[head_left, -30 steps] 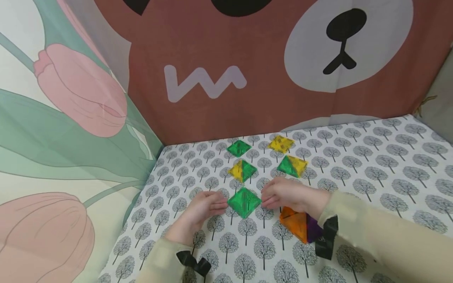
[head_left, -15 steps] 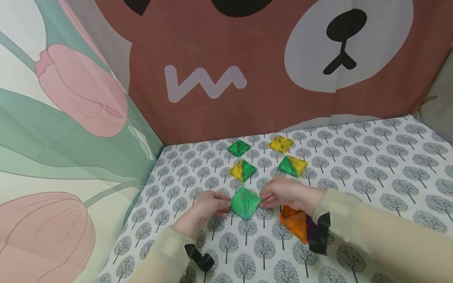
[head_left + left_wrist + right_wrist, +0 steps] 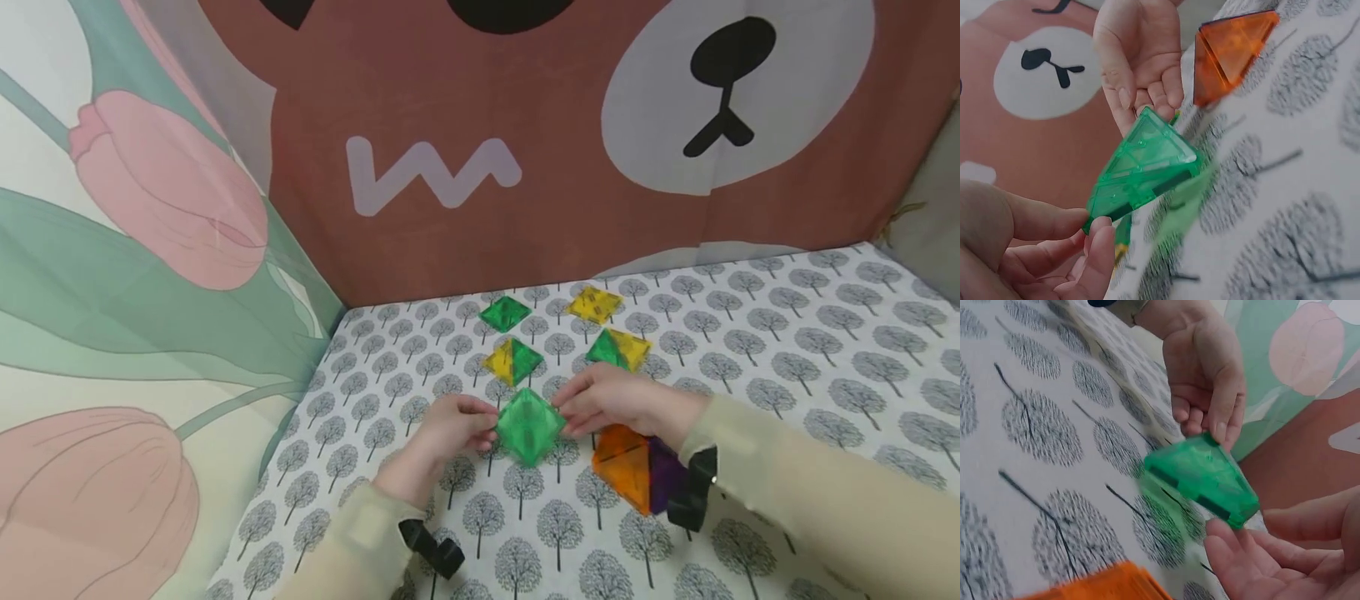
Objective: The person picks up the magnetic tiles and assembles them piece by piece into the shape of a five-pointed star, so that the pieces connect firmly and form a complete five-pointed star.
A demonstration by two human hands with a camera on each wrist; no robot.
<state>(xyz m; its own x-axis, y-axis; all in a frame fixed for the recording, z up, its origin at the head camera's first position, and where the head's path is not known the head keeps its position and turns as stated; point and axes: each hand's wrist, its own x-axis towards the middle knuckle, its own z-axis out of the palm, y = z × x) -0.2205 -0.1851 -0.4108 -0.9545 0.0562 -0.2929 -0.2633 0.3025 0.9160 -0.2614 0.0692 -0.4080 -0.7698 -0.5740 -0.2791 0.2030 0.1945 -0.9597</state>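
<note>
A translucent green diamond of joined magnetic tiles [image 3: 529, 427] is held between the two hands, raised off the patterned cloth; a green glow falls on the cloth beneath it. My left hand [image 3: 453, 429] pinches its left corner between thumb and fingers, plain in the left wrist view on the green tiles [image 3: 1141, 165]. At the opposite corner, my right hand [image 3: 611, 400] has its thumb and fingertips around the tip, as the right wrist view shows beside the green tiles [image 3: 1204, 475]. Just beyond lies a yellow-and-green diamond [image 3: 513, 361].
An orange-and-purple tile shape [image 3: 626, 471] lies partly under the right forearm. Farther back are a green diamond [image 3: 506, 314], a yellow diamond [image 3: 595, 305] and another green-and-yellow diamond [image 3: 628, 350]. A bear-print curtain [image 3: 450, 250] hangs behind the tree-print cloth [image 3: 780, 358].
Both hands have closed in on the green diamond's corners. It has come up off the cloth and shifted slightly right; the other tile shapes stay where they were.
</note>
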